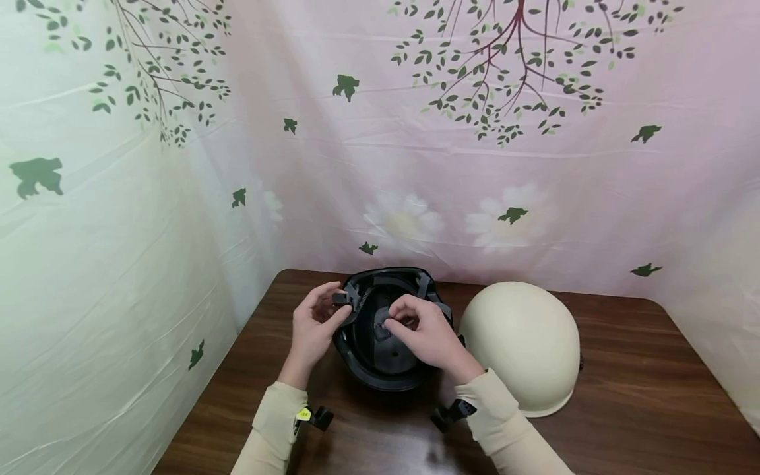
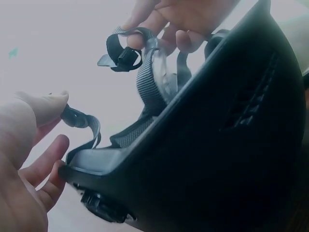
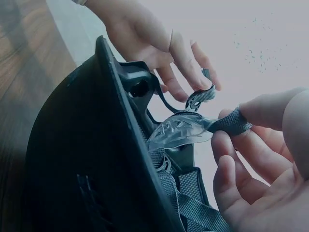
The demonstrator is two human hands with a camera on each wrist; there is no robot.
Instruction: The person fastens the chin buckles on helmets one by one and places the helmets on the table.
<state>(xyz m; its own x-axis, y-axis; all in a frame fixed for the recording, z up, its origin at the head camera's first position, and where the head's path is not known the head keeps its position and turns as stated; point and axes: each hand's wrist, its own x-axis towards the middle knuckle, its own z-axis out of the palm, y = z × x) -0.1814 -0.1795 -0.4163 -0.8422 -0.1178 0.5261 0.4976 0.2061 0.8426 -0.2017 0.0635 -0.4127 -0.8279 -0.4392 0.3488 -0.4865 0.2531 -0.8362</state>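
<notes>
A black helmet (image 1: 386, 380) lies upside down on the table, its padded inside facing up. At its left rim my left hand (image 1: 311, 326) pinches the end of a chin strap with a dark buckle part (image 1: 341, 299) between thumb and fingers. Above the helmet's opening, my right hand (image 1: 430, 336) pinches a grey webbing strap (image 3: 234, 123). A black buckle (image 2: 128, 57) hangs in that strap's loop in the left wrist view. Beside it shows a clear plastic chin piece (image 3: 181, 129). The two strap ends are apart. On the helmet's outside sits a black knob-like fitting (image 2: 104, 207).
Close to the right of the black helmet, a beige helmet (image 1: 519, 343) stands dome up near my right forearm. Both rest on a brown wooden table (image 1: 641, 382). Printed curtains (image 1: 368, 152) hang behind the table and at its sides. Each wrist carries a small black camera (image 1: 322, 418).
</notes>
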